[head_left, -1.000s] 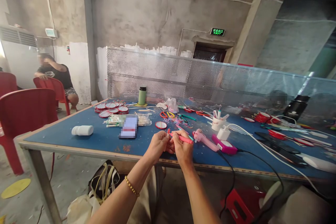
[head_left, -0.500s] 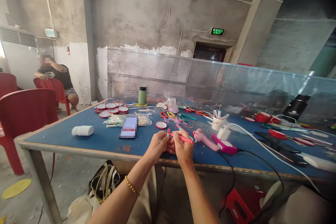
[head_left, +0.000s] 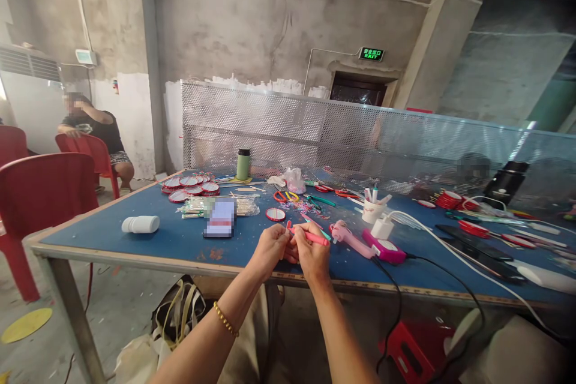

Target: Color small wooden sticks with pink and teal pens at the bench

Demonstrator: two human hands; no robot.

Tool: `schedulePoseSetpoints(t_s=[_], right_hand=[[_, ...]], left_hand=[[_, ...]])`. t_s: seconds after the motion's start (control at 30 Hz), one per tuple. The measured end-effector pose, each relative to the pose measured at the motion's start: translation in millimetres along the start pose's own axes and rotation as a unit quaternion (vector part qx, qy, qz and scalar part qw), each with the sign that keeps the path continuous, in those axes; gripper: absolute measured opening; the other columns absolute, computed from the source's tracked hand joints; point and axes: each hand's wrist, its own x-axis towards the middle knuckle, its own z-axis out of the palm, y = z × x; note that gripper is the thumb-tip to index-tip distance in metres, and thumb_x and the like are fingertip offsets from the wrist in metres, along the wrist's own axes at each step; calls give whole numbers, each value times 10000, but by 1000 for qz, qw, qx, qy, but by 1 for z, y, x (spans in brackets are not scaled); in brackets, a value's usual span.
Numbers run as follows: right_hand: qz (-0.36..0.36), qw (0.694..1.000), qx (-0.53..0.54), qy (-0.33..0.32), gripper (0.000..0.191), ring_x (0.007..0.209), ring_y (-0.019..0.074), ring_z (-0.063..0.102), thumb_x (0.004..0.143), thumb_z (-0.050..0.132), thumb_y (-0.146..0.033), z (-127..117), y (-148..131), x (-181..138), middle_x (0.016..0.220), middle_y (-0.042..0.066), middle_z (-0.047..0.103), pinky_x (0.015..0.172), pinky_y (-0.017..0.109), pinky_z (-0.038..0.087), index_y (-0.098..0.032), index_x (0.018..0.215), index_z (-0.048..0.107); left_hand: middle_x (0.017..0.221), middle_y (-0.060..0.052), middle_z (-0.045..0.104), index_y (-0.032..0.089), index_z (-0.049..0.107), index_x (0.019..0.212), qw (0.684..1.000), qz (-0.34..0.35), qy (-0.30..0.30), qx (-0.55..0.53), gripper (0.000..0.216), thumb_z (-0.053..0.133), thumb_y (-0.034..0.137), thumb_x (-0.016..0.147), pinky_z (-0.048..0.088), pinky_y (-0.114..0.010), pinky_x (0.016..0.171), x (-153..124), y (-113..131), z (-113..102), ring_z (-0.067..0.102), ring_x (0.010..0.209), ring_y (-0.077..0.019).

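Observation:
Close together over the table's front edge, my left hand (head_left: 272,244) and my right hand (head_left: 314,257) are both closed. A pink pen-shaped tool (head_left: 318,239) is gripped in the right fingers, its tip directed at the left hand. Between my left thumb and finger stands the end of a small red-pink strip (head_left: 288,225); the rest of it is hidden by the fingers. Just beyond the hands lies a small round drum-like disc with a red rim (head_left: 275,215). A pink glue gun (head_left: 353,240) rests to the right of my right hand.
On the blue table (head_left: 180,258) are a phone (head_left: 219,217), bagged sticks (head_left: 193,206), red-rimmed discs (head_left: 179,195), a white bottle (head_left: 140,224), a green flask (head_left: 243,165), scissors (head_left: 288,197), a cup of pens (head_left: 373,211) and a magenta power block (head_left: 384,247) with cables. A person (head_left: 96,132) sits far left.
The pink tool and my right hand have shifted very slightly. Both hands keep their grip, and the things on the table stay where they were.

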Motion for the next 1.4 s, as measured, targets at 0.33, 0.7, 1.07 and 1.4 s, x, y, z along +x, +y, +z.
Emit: schedulePoseSetpoints(t_s=[0.33, 0.7, 1.07, 1.4], right_hand=[[2, 1000, -6, 21, 227, 437, 128, 530, 868, 578, -392, -1, 4, -1, 548, -28, 584, 431, 223, 437, -199, 750, 593], [-4, 1000, -8, 4, 234, 465, 136, 545, 868, 581, -398, -1, 6, -1, 553, -27, 582, 468, 231, 464, -206, 733, 584], [-15, 1000, -13, 16, 244, 466, 135, 546, 876, 584, -405, -1, 2, -1, 561, -20, 588, 448, 222, 460, -205, 738, 592], [-8, 1000, -4, 8, 257, 475, 139, 559, 888, 584, -428, -1, 7, -2, 575, -19, 606, 461, 229, 457, -205, 761, 603]], left_hand=[[581, 2, 614, 167, 509, 732, 1000, -13, -9, -22, 435, 732, 539, 702, 535, -255, 494, -5, 8, 1, 613, 453, -126], [504, 39, 541, 184, 470, 691, 1000, -4, -4, -10, 460, 724, 567, 695, 530, -263, 488, -4, 6, 0, 577, 432, -121], [596, 3, 613, 170, 513, 735, 1000, -5, -12, -24, 440, 722, 556, 700, 531, -264, 501, -3, 5, 0, 602, 454, -124], [558, 28, 574, 178, 508, 722, 1000, 0, -9, -13, 451, 714, 578, 704, 528, -262, 489, -4, 5, 1, 584, 446, -120]])
